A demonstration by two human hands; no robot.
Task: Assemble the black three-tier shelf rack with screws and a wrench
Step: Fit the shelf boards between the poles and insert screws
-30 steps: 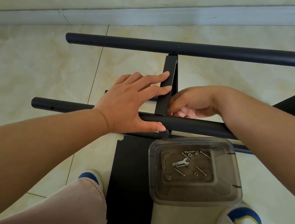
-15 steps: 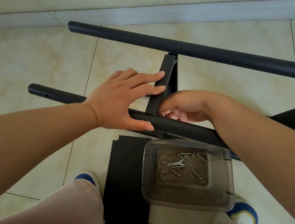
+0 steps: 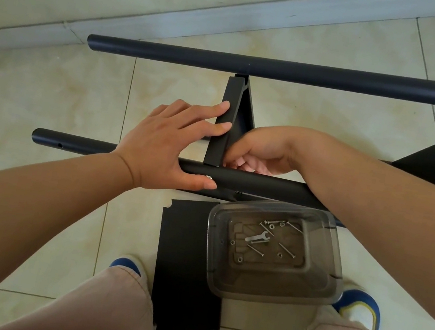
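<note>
A person looks down at a partly built black metal shelf rack lying on glossy cream floor tiles (image 3: 48,94). Two smooth round matte tubes run left to right: a far tube (image 3: 285,71) near the pale baseboard and a near tube (image 3: 259,186) closer to the knees. A flat, folded metal crossbar (image 3: 224,125) spans between them.

The left hand (image 3: 167,144) lies spread over the joint, fingers straight against the crossbar's left face, thumb pressed along the near tube just beside a small silver screw head (image 3: 209,176). The right hand (image 3: 256,151) is tucked behind the crossbar with fingers curled; what it pinches, if anything, cannot be told.

Near the feet, a flat black shelf panel (image 3: 179,274) with notched corners lies on the tiles. A clear plastic tub (image 3: 276,251) with rounded corners rests partly on it, holding loose silver screws (image 3: 287,250), washers and a small flat wrench (image 3: 256,236).
</note>
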